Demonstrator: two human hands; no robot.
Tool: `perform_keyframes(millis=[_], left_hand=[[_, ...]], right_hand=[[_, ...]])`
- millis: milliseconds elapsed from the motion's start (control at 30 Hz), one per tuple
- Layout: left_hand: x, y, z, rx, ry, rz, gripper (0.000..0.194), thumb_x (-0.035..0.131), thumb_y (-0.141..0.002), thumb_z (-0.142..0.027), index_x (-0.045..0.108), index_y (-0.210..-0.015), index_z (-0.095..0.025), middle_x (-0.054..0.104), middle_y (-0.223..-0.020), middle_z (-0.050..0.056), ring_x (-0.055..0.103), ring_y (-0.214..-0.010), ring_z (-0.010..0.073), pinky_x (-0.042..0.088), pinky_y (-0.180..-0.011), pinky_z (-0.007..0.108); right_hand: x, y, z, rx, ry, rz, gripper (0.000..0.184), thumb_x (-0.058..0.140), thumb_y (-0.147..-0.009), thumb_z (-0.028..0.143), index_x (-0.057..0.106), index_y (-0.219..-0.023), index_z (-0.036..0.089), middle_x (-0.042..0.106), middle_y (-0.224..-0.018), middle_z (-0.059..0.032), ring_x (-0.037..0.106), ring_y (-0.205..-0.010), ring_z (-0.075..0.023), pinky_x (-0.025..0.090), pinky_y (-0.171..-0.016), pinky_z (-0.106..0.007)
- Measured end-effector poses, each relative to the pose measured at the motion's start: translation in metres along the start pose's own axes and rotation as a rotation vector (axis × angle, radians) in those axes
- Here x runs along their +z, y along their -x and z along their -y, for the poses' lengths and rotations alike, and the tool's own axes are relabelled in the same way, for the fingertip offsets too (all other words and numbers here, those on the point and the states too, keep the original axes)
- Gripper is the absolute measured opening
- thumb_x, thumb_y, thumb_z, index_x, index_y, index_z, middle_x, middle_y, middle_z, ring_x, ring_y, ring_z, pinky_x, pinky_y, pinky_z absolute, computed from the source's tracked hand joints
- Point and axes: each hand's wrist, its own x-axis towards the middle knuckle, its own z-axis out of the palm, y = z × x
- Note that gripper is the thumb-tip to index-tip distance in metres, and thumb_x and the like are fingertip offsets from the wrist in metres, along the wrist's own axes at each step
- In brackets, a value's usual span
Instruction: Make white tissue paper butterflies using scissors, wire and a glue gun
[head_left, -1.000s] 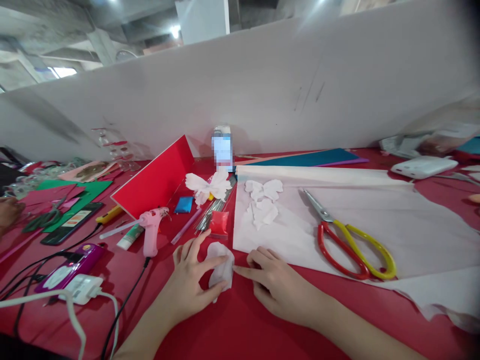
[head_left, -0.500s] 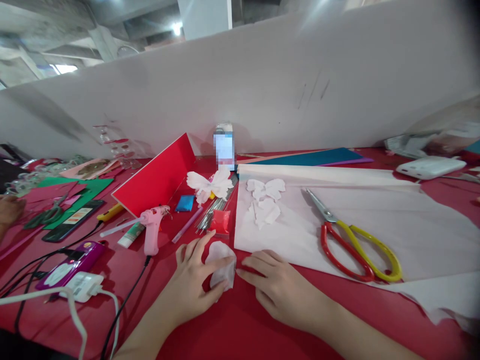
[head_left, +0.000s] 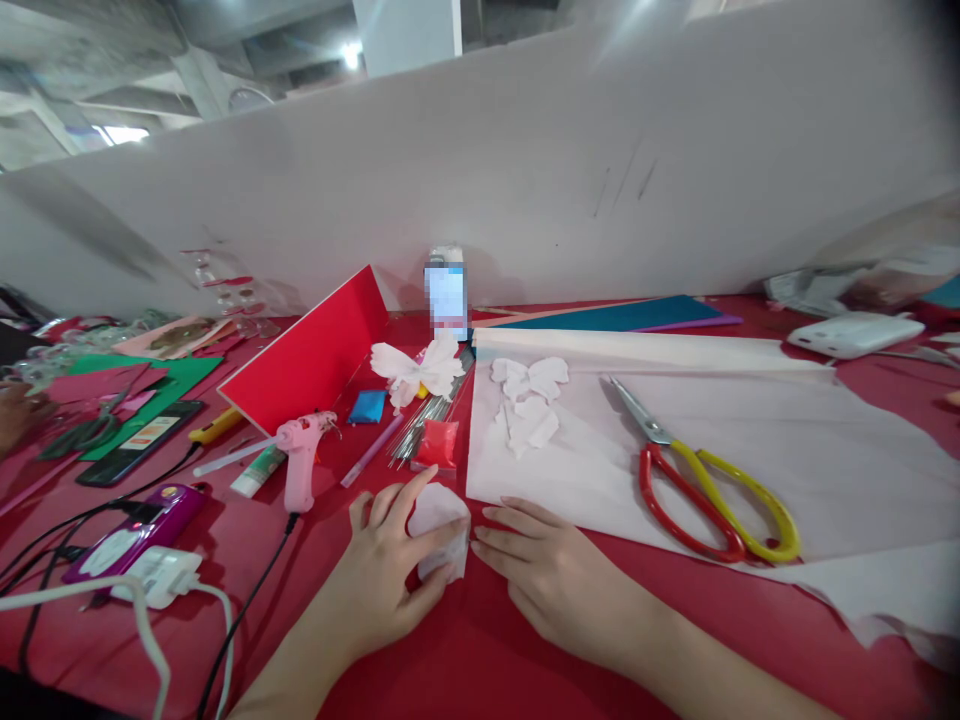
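A small white piece of thin paper (head_left: 435,508) with rounded edges lies flat on the red tabletop. My left hand (head_left: 390,555) rests on it from the left, fingers spread, with a fingertip and the thumb against its lower part. At the paper's right edge is my right hand (head_left: 544,560), its fingers stretched out flat and holding nothing. Beyond it, white petal-shaped cutouts (head_left: 531,380) lie on a large white sheet (head_left: 600,460). Large scissors (head_left: 682,465) with one red and one yellow handle lie on that sheet, blades apart.
A pink glue gun (head_left: 301,460), a blue packet (head_left: 367,407), a red packet (head_left: 437,443), metal wires (head_left: 411,430) and a white paper butterfly (head_left: 416,370) lie ahead. A phone (head_left: 447,295) leans on the wall. Cables (head_left: 247,620) run left. Another person's hand (head_left: 13,415) shows far left.
My right hand's fingers have shifted slightly. The view has moved a little; the paper stays in place under my left hand.
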Motion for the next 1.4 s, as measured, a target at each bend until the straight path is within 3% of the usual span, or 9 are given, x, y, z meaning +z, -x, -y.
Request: perform_keyframes(millis=[267, 500, 700, 933, 1267, 1400], left_hand=[[-0.002, 0.002, 0.001, 0.036, 0.005, -0.047, 0.044, 0.048, -0.089, -0.031, 0.047, -0.131, -0.042, 0.022, -0.150, 0.003, 0.040, -0.113, 0.0293, 0.036, -0.089, 0.048], [0.000, 0.005, 0.004, 0.071, -0.056, -0.095, 0.035, 0.050, -0.086, -0.026, 0.060, -0.116, -0.042, 0.035, -0.144, 0.001, 0.040, -0.109, 0.0279, 0.034, -0.086, 0.047], [-0.002, 0.005, 0.000, 0.083, -0.053, -0.114, 0.035, 0.051, -0.086, -0.026, 0.060, -0.116, -0.042, 0.034, -0.144, 0.002, 0.042, -0.107, 0.0271, 0.034, -0.085, 0.046], [0.003, 0.005, 0.009, -0.070, -0.027, -0.139, 0.046, 0.053, -0.085, -0.034, 0.047, -0.131, -0.037, 0.029, -0.147, 0.005, 0.040, -0.114, 0.0298, 0.032, -0.093, 0.050], [0.008, 0.006, 0.012, -0.188, -0.028, 0.001, 0.058, 0.046, -0.085, -0.055, 0.038, -0.138, -0.035, 0.019, -0.154, 0.008, 0.030, -0.129, 0.0366, 0.028, -0.097, 0.062], [0.010, 0.008, 0.013, -0.210, -0.036, -0.003, 0.065, 0.044, -0.085, -0.059, 0.030, -0.142, -0.033, 0.011, -0.155, 0.011, 0.027, -0.132, 0.0382, 0.026, -0.098, 0.065]], right_hand=[[-0.002, 0.000, 0.001, 0.030, -0.033, 0.021, 0.033, 0.043, -0.091, 0.014, 0.064, -0.115, 0.016, 0.067, -0.112, -0.0031, 0.053, -0.111, -0.0192, 0.032, -0.108, -0.036], [-0.001, -0.001, 0.002, 0.020, -0.048, 0.011, 0.032, 0.043, -0.091, 0.013, 0.065, -0.115, 0.015, 0.067, -0.110, -0.0051, 0.055, -0.104, -0.0205, 0.037, -0.102, -0.038], [-0.007, -0.003, 0.003, 0.084, -0.110, 0.042, 0.038, 0.043, -0.087, 0.010, 0.060, -0.120, 0.014, 0.064, -0.112, -0.0066, 0.052, -0.104, -0.0214, 0.041, -0.097, -0.038], [-0.014, -0.009, 0.003, 0.110, -0.093, 0.137, 0.047, 0.044, -0.086, 0.017, 0.049, -0.133, 0.016, 0.050, -0.135, -0.0066, 0.040, -0.125, -0.0231, 0.030, -0.108, -0.043], [-0.016, -0.009, 0.001, 0.127, -0.142, 0.222, 0.049, 0.043, -0.090, 0.025, 0.042, -0.138, 0.020, 0.049, -0.137, -0.0058, 0.036, -0.129, -0.0225, 0.021, -0.111, -0.048], [-0.017, -0.010, 0.001, 0.144, -0.152, 0.239, 0.048, 0.042, -0.091, 0.027, 0.041, -0.139, 0.020, 0.047, -0.138, -0.0056, 0.033, -0.131, -0.0234, 0.018, -0.112, -0.049]])
